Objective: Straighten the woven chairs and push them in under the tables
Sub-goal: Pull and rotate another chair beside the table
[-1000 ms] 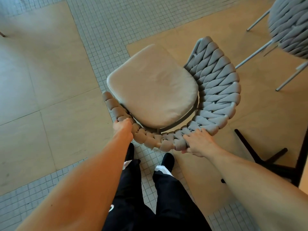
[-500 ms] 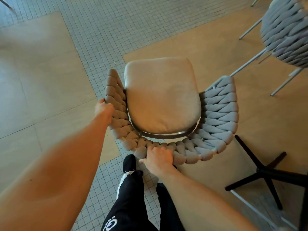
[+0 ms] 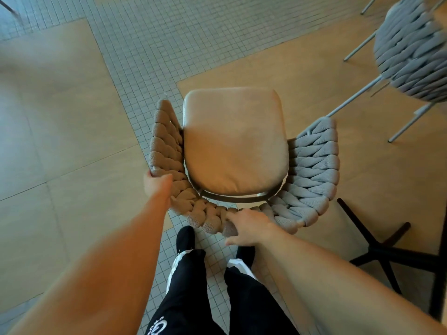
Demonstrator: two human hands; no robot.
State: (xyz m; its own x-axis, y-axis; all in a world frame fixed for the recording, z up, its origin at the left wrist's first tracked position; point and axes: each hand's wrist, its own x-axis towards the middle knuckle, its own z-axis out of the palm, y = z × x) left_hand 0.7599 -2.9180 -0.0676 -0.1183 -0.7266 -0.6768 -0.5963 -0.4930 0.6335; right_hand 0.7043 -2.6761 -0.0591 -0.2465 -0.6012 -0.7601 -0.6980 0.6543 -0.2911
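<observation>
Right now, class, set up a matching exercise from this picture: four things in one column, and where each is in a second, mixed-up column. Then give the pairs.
Things
1. left hand
2. right hand
3. seat cushion
4. second woven chair

Places
A. top right corner
B. on the chair's left arm rim
C. inside the woven chair
D. on the rear rim of the backrest

Pairs: 1-B, 2-D, 3-C, 4-A

Chair at centre, second chair upper right

The woven chair sits mid-frame, its cushion on the seat. The left hand is on its left rim, the right hand on its lower rim. A second woven chair fills the upper right; a table base stands lower right
</observation>
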